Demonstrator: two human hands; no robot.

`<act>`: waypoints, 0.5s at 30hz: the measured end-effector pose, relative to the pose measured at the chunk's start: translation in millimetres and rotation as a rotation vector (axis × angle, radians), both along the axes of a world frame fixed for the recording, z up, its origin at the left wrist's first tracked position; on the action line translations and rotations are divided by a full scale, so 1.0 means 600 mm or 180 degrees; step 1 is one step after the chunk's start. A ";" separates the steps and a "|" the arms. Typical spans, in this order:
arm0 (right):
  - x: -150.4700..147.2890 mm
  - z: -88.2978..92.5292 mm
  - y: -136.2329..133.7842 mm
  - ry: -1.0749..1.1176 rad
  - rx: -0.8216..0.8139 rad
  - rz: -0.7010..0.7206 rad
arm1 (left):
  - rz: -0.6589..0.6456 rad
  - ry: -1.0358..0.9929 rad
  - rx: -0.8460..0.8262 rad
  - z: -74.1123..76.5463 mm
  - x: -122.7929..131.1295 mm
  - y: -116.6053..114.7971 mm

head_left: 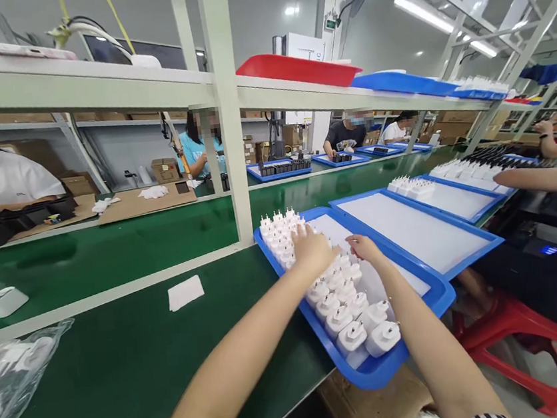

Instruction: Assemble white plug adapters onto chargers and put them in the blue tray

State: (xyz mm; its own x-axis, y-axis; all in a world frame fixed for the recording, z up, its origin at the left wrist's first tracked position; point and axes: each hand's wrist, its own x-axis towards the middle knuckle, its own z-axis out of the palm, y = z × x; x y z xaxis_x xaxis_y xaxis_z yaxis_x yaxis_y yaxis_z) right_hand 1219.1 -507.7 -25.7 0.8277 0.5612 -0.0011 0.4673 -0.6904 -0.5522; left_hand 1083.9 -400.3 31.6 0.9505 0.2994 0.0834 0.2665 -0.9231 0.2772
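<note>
So the white plastic plug adapters with metal pins are packed in rows down the left side of a long blue plastic tray with rounded corners, which sits on a dark green work surface, its near end poking out past the edge. The left hand is right over the adapters toward the far half, fingers curled down among them; can't tell if it's actually gripping one. The right hand is just to the right of it, a small gap between the two, fingers bent above the tray; can't tell if anything's pinched in there either. The right side of the tray shows its white lining. Just past it on the right there's a flat blue tray with a white base, and farther right another blue-rimmed tray with a small cluster of white adapters at its left end. Over on the left: a small white paper piece on the green surface, plus a clear plastic bag of white parts at the near left. A red plastic stool stands at the near right.
</note>
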 end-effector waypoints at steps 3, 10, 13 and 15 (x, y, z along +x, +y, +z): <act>-0.012 0.011 -0.043 0.0688 -0.0362 0.0266 | 0.0387 -0.0579 0.0548 0.002 -0.072 0.075; -0.054 -0.003 -0.050 0.1481 -0.0681 0.1116 | 0.1679 0.0277 0.0996 -0.052 -0.254 0.278; -0.057 -0.002 -0.036 0.1422 -0.0705 0.1137 | 0.2091 0.0523 0.0820 -0.069 -0.320 0.333; -0.059 0.005 -0.032 0.1393 -0.0729 0.1182 | 0.2291 0.0405 0.0647 -0.077 -0.356 0.355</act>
State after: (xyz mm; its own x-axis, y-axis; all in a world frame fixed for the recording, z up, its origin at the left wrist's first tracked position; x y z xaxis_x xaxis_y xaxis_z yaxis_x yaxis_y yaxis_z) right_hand 1183.9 -526.8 -22.8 0.4726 0.7572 -0.4510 0.4630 -0.6487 -0.6040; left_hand 870.5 -187.2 -14.8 0.5323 0.8399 0.1059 0.8411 -0.5389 0.0470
